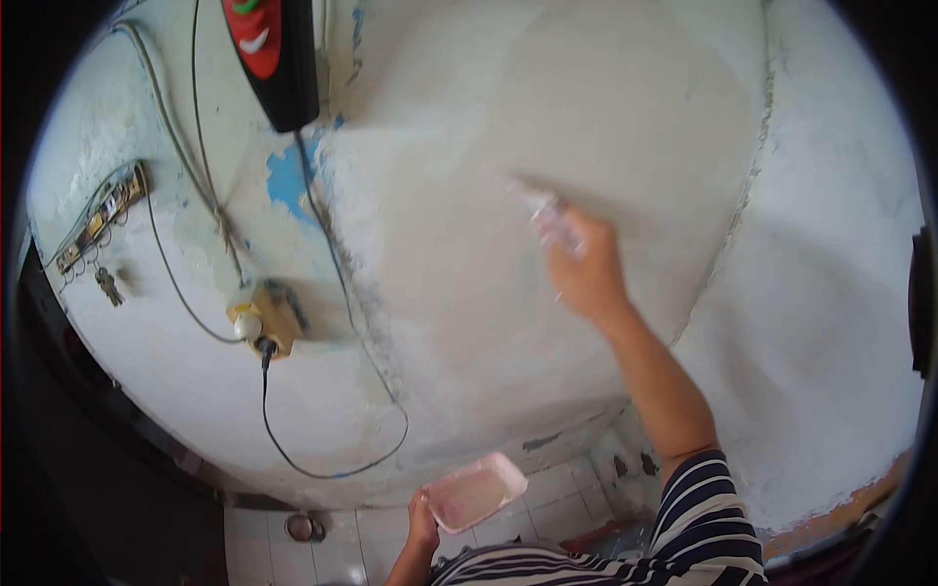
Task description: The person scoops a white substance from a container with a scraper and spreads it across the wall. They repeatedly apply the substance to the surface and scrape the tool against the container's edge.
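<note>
My right hand is raised to the wall, fingers wrapped round a whitish, smeared putty knife. Its thin edge lies close against a broad greyish damp-looking patch on the wall. Low in front of my body, my left hand grips one end of a pink rectangular tray. Pale putty-like paste coats the tray's inside.
A power socket block with plugs and hanging cables is on the wall at left. Above it hangs a red and black device. Keys dangle from a rack. A small round container stands on the tiled floor.
</note>
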A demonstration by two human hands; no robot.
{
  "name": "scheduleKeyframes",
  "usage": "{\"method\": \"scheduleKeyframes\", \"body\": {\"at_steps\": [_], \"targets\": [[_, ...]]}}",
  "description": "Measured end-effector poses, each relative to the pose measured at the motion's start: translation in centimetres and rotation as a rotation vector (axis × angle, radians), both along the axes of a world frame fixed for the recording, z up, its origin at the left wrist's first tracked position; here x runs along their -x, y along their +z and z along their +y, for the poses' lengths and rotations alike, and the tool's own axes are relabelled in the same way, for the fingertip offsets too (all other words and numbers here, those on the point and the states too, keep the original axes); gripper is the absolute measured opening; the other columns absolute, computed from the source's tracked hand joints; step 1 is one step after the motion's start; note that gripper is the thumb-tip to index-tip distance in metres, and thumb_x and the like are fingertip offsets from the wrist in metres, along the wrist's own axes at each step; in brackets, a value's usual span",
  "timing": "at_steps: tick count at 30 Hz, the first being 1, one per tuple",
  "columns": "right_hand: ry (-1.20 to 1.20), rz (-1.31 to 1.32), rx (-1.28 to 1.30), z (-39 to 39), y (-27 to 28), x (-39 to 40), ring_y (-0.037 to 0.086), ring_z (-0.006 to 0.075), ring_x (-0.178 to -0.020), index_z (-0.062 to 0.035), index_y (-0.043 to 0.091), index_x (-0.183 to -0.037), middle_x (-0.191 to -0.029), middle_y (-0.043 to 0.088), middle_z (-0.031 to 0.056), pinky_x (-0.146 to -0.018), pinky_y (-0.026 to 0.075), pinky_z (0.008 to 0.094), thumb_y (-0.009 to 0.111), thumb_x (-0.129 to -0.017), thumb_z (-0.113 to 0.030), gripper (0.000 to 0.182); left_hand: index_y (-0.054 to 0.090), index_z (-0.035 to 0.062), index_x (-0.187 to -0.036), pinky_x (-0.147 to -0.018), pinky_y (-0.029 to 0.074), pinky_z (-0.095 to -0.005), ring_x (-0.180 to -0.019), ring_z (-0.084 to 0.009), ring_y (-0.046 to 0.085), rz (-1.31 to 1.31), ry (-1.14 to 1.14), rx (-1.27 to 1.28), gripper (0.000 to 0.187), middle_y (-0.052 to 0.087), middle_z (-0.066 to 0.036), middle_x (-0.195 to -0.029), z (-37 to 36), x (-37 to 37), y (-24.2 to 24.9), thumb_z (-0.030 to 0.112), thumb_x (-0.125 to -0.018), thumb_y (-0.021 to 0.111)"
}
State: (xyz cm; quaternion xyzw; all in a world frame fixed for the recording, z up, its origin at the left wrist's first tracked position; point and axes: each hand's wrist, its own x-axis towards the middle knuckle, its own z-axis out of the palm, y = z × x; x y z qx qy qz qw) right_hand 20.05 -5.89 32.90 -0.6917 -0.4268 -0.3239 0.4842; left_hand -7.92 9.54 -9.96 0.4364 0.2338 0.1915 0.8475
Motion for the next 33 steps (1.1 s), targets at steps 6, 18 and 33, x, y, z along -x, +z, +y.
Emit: {"method": "scheduleKeyframes", "body": {"at_steps": [6, 18, 33], "targets": [[-0.302, -0.166, -0.319, -5.0, 16.9, -2.8, 0.069, 0.0307, -0.078, -0.0033, 0.069, -0.11, -0.086, 0.068, 0.0218, -0.07, 0.052, 0.0368, 0.06, -0.091, -0.012, 0.023, 0.051, -0.0002, -0.132, -0.101, 0.049, -0.0414, -0.118, -0.0284, 0.061, -0.039, -0.054, -0.057, 0.059, 0.061, -0.016, -0.129, 0.0, 0.5, -2.5, 0.05, -0.102, 0.041], [-0.602, -0.863, -0.053, 0.9, 18.2, -11.4, 0.063, 0.0315, -0.115, -0.021, 0.064, -0.132, -0.123, 0.068, 0.01, -0.092, 0.052, 0.0423, 0.059, -0.084, -0.004, 0.051, 0.052, -0.0041, -0.137, -0.105, 0.046, -0.042, -0.123, -0.0299, 0.058, 0.12, 0.034, -0.024, 0.059, 0.061, -0.017, -0.132, -1.2, -1.0, -4.0, 0.042, -0.105, 0.033], [-0.6, -0.967, 0.03, 2.2, 14.7, -10.5, 0.066, 0.0343, -0.109, -0.0011, 0.061, -0.125, -0.122, 0.066, 0.0201, -0.091, 0.053, 0.0442, 0.055, -0.094, -0.018, 0.036, 0.052, -0.0051, -0.135, -0.106, 0.044, -0.0424, -0.123, -0.0291, 0.057, 0.057, 0.051, -0.053, 0.059, 0.06, -0.017, -0.133, -3.2, -4.0, -2.2, 0.042, -0.105, 0.032]]}}
